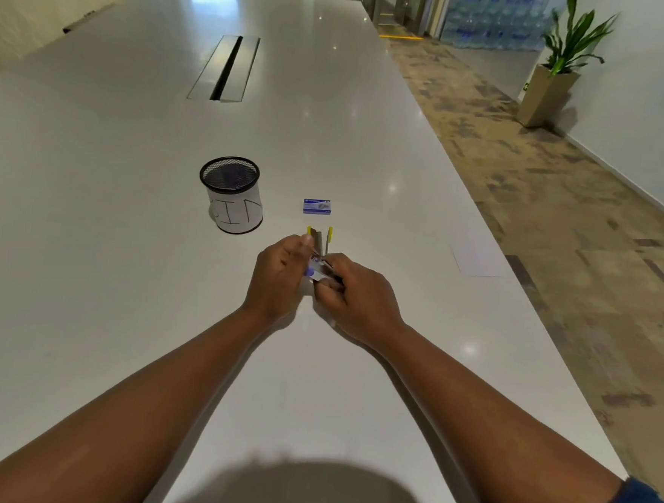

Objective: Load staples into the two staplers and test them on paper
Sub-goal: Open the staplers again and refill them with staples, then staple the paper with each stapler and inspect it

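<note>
Hands, left hand (pixel 282 271) and right hand (pixel 353 292), grip the opened stapler (pixel 318 246); seat staples squarely toward twelve o'clock.

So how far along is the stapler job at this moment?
Early, by the look of it. The left hand and right hand both work on a small purple-tipped item, too blurred to identify, just in front of an opened yellow stapler. The staple box lies apart on the table. The paper lies untouched to the right, so testing remains. No second stapler is clearly visible.
</note>
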A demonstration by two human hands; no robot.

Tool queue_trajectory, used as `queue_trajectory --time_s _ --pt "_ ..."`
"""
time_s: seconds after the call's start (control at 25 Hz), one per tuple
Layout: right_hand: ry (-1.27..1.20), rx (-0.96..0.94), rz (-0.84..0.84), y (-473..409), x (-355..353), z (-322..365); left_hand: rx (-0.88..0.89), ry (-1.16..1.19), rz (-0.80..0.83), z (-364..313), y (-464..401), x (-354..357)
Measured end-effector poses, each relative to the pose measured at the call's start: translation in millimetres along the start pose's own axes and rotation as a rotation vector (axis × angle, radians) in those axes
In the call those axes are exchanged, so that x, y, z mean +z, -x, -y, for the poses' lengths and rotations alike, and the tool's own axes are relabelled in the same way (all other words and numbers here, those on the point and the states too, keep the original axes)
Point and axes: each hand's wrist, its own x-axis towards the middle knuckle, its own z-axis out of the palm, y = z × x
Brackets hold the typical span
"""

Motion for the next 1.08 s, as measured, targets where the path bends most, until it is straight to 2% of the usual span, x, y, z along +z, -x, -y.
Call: queue_trajectory --time_s 0.12,0.24,0.4,0.6,0.68,0.92,1.08 --pt "-0.044 0.11 -0.135 5.7 -11.2 -9.9 0.036 -0.091 -0.073 -3.7 -2.8 1.3" --pt "-0.089 0.272 -0.238 6.1 -35.1 -33.6 0.107 -0.179 -0.053 -12.9 -17.0 21.7" --pt "-0.086 0.455 -0.341 4.9 -72.9 -73.7 0.083 -0.323 0.115 -22.3 -43.3 73.1" --pt "-0.065 0.566 -0.413 15.3 -106.4 -123.2 0.105 -0.456 0.427 -8.5 -68.1 142.1" --pt "-0.178 0.578 -0.455 21.3 -107.2 -135.0 0.107 -0.53 0.501 -1.2 -76.5 167.8" --pt "-0.725 0.619 -0.673 27.2 -113.2 -147.4 0.189 -0.784 0.61 13.4 -98.8 218.3" --pt "-0.766 0.622 -0.68 27.7 -113.8 -151.0 0.233 -0.785 0.571 20.8 -102.1 222.6"
